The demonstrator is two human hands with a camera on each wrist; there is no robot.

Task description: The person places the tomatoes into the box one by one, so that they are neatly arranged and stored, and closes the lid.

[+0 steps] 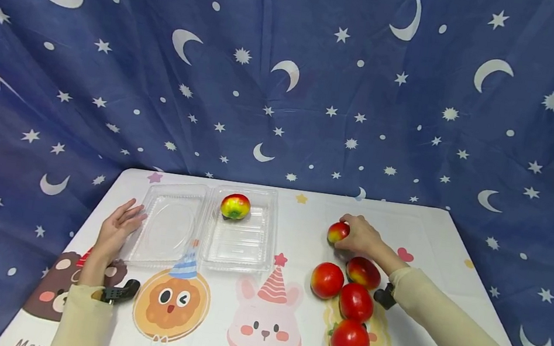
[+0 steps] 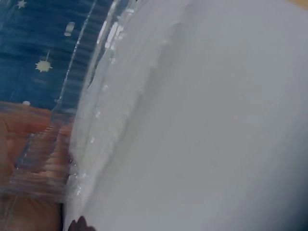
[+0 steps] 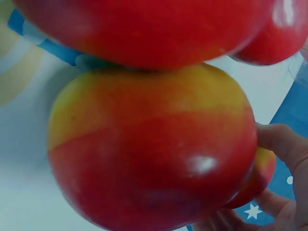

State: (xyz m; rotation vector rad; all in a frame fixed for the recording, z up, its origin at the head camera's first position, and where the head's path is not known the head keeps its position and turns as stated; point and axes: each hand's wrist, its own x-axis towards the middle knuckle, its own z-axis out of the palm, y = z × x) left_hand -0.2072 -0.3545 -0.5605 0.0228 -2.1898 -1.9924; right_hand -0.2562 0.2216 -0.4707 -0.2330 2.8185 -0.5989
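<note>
My right hand [image 1: 361, 236] holds a small red-and-yellow fruit [image 1: 338, 233], thumb and fingers at its sides, at the table's back right. Just in front of that hand lies another red-and-yellow fruit [image 1: 363, 272], large in the right wrist view. My left hand [image 1: 116, 227] is at the left edge of an opened clear plastic box, fingers extended beside its lid [image 1: 170, 223]. Seen through the plastic in the left wrist view, the fingers [image 2: 33, 120] are partly blurred; contact is hard to judge. One red-and-yellow fruit [image 1: 235, 207] sits in the back of the box's base [image 1: 237, 256].
Nearer the front right are a red fruit [image 1: 327, 280], another red fruit [image 1: 356, 303] and a tomato [image 1: 349, 342] with a green stem. They stand close together on the printed white tablecloth [image 1: 296, 223]. A blue curtain [image 1: 321, 84] hangs behind the table.
</note>
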